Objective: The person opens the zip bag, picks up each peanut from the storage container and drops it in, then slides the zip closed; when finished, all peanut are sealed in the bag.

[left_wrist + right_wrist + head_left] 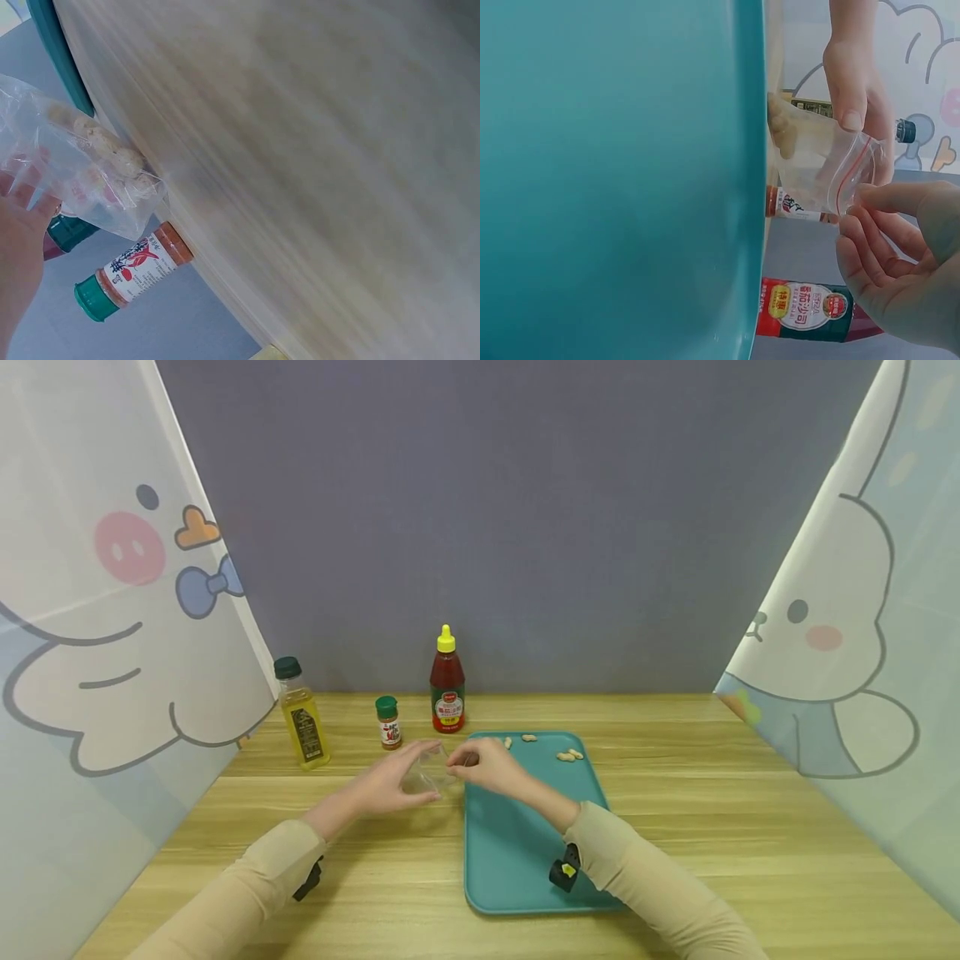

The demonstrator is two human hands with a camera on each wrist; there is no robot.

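Observation:
A clear zip bag (810, 150) with a red strip along its mouth hangs between the two hands. Several peanuts (105, 146) lie in its bottom. My left hand (382, 783) holds the bag at one side of the mouth, thumb on the near face and fingers behind. At the other end of the red strip, my right hand (491, 767) pinches the bag's edge between thumb and forefinger. Below the right forearm lies a teal tray (510, 860), with several more peanuts (566, 757) near its far edge. The bag is just left of the tray.
Behind the hands stand a small green-capped spice jar (389, 727) and a ketchup bottle (447, 689) with a yellow tip. Farther left is an oil bottle (303, 727) with a dark cap. A grey backdrop (480, 527) rises behind the wooden table (697, 810).

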